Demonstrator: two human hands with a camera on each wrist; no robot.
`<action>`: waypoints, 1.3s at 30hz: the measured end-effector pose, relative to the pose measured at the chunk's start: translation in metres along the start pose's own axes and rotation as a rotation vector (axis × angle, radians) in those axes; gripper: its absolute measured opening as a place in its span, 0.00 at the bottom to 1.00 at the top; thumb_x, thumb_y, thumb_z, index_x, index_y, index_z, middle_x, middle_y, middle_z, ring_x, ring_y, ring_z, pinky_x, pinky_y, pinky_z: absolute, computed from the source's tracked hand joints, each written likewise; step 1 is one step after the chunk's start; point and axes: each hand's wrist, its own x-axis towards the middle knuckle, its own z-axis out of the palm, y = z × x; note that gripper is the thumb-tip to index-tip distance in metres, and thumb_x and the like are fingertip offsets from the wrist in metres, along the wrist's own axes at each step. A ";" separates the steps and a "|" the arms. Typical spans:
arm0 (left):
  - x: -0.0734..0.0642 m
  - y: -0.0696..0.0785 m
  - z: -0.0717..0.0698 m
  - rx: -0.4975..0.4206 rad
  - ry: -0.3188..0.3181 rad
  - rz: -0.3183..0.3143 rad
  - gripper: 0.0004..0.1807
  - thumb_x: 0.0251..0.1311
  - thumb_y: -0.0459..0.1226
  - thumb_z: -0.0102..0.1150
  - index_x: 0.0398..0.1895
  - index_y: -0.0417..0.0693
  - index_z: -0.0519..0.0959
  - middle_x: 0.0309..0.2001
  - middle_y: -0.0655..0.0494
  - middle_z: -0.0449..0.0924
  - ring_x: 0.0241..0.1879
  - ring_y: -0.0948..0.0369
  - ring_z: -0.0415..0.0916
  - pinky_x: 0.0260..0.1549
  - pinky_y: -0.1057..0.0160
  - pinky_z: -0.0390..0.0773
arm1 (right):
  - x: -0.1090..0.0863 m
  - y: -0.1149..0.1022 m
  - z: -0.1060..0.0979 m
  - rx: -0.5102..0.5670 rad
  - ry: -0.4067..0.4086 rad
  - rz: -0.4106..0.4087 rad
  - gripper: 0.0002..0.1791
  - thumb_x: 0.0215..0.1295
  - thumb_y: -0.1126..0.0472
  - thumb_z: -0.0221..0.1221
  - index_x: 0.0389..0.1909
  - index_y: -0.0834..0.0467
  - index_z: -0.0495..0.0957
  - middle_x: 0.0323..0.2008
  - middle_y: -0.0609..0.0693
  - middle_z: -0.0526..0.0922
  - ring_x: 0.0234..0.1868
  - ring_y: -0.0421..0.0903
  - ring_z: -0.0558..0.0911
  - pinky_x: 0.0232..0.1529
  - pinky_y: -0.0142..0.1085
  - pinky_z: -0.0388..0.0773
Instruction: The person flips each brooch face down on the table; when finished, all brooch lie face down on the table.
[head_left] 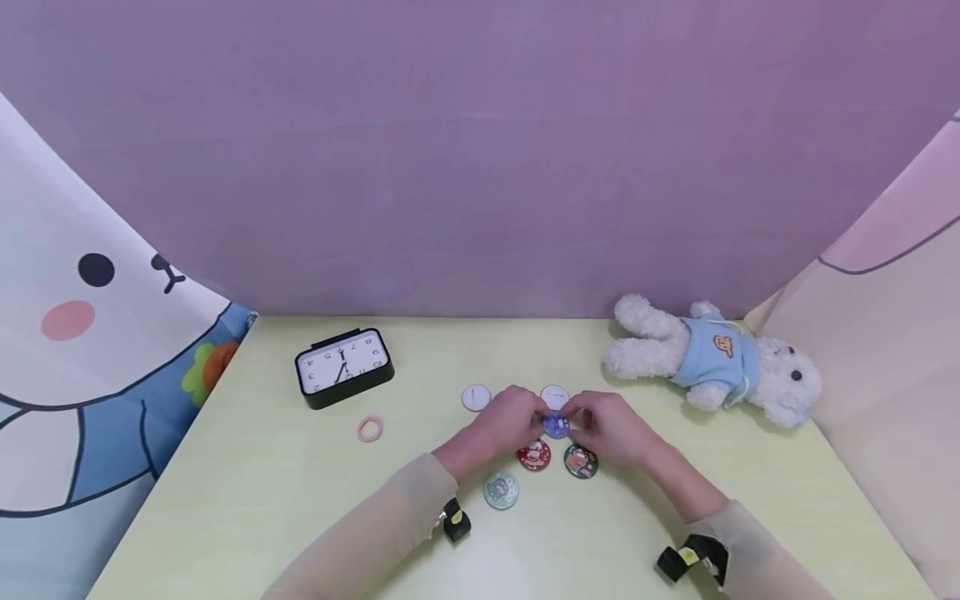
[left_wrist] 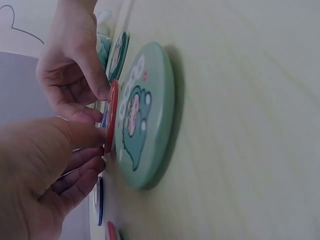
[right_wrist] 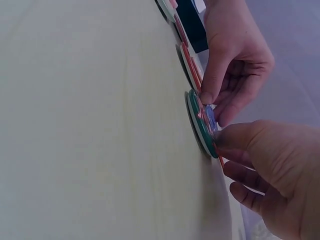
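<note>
A small blue round badge [head_left: 557, 426] sits between my two hands. My left hand [head_left: 510, 418] pinches its left edge with thumb and fingers, and my right hand [head_left: 611, 427] pinches the right edge. Just below it on the table are a red badge [head_left: 534, 456] and a dark green-rimmed badge [head_left: 581, 461]. Nearer to me lies a pale green badge [head_left: 501, 491] with a cartoon figure, seen large in the left wrist view. Behind the hands, two white discs [head_left: 476, 397] with a thin line across each rest flat, the right one partly covered by fingers.
At the back left lies a black-framed clock [head_left: 345, 367], its face turned up. A pink ring [head_left: 370, 429] is in front of it. A white plush toy [head_left: 716, 358] in a blue hoodie lies at the back right. A purple curtain [head_left: 480, 167] hangs behind the table [head_left: 247, 500].
</note>
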 end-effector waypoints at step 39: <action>-0.007 0.016 -0.013 -0.071 0.395 0.054 0.27 0.65 0.43 0.75 0.66 0.50 0.81 0.52 0.57 0.82 0.49 0.62 0.80 0.51 0.70 0.85 | 0.009 -0.013 -0.019 0.323 0.187 0.105 0.11 0.71 0.68 0.67 0.52 0.62 0.85 0.39 0.57 0.92 0.32 0.48 0.87 0.33 0.28 0.82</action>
